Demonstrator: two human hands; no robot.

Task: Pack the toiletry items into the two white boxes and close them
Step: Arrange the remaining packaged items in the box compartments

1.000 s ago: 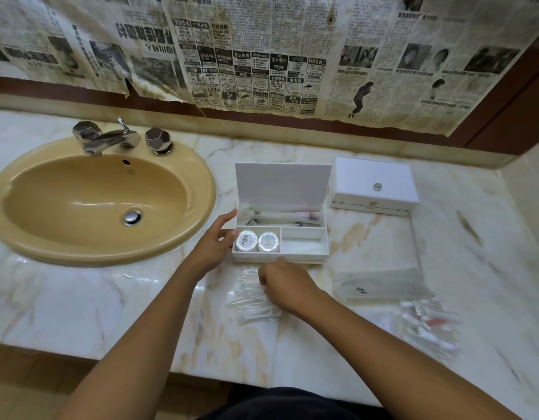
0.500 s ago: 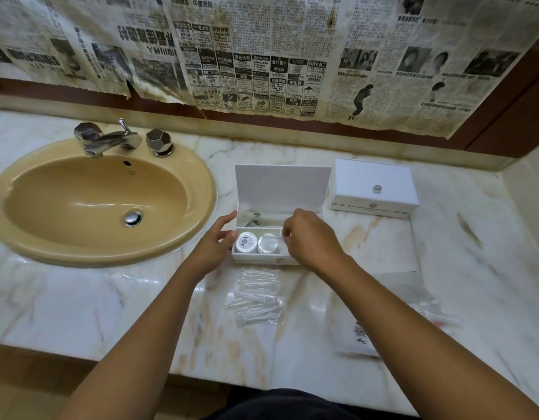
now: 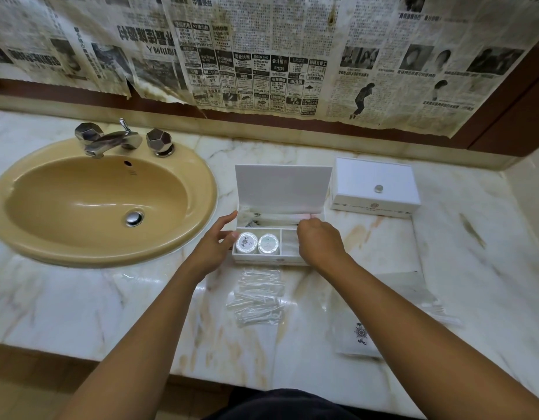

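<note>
The open box (image 3: 280, 237) sits on the marble worktop (image 3: 80, 298), just right of the sink (image 3: 101, 201), its lid (image 3: 281, 186) standing upright at the back. Two round tins (image 3: 257, 243) lie side by side in the box's front left compartment. A long wrapped item (image 3: 274, 219) lies in the back compartment.

The left hand (image 3: 215, 241) rests against the box's left wall, fingers straight, its grip apart and holding nothing. The right hand (image 3: 318, 241) hovers over the box's front right compartment with fingers curled downward; whether its grip pinches anything cannot be told, as the hand hides its own fingertips.

Just in front of the box lies a pile of clear wrapped sticks (image 3: 257, 295). To the front right of the box lies a white sachet with a ship's wheel mark (image 3: 359, 331). The second box (image 3: 374, 186), lid closed, stands just right of the open box's lid. Newspaper (image 3: 262, 56) covers the wall behind the box.
</note>
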